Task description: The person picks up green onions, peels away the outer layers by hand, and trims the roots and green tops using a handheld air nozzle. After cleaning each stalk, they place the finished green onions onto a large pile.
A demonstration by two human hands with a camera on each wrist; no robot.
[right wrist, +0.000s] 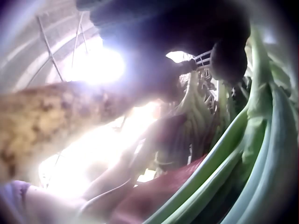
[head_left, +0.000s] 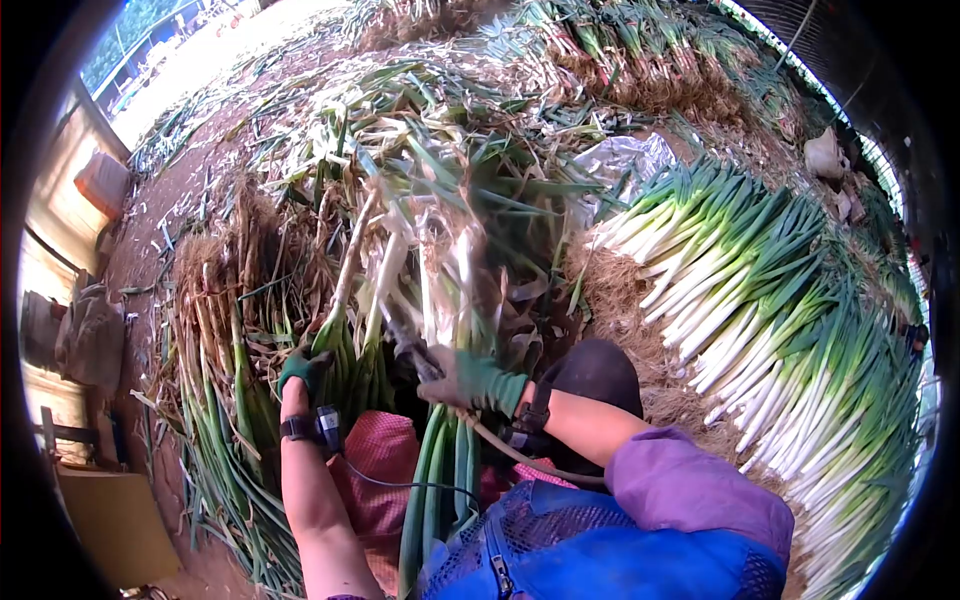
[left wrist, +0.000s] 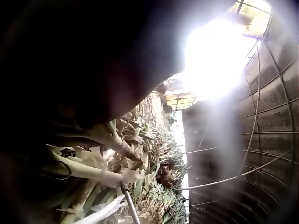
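Observation:
A green-gloved left hand [head_left: 305, 372] grips a green onion [head_left: 338, 340] at its leafy part, root end pointing away. The gloved right hand [head_left: 475, 383] holds a nozzle [head_left: 408, 345] with a hose [head_left: 520, 458] trailing toward the body. Beyond the nozzle, pale stalks [head_left: 465, 275] stand amid blurred husks. Long green leaves [head_left: 432, 470] hang below the right hand. In the left wrist view, a thin rod [left wrist: 131, 204] lies beside pale stalks [left wrist: 88, 171]. The right wrist view shows the dark right hand [right wrist: 187, 32], a tan hose [right wrist: 56, 116] and green leaves [right wrist: 254, 121].
Unpeeled onions with brown roots [head_left: 205, 290] lie at the left. White-stemmed onions [head_left: 740, 310] form a long row at the right. Loose husks [head_left: 400, 110] cover the ground ahead, with more bunches [head_left: 640, 60] farther back. A cardboard piece [head_left: 115, 520] is at the lower left.

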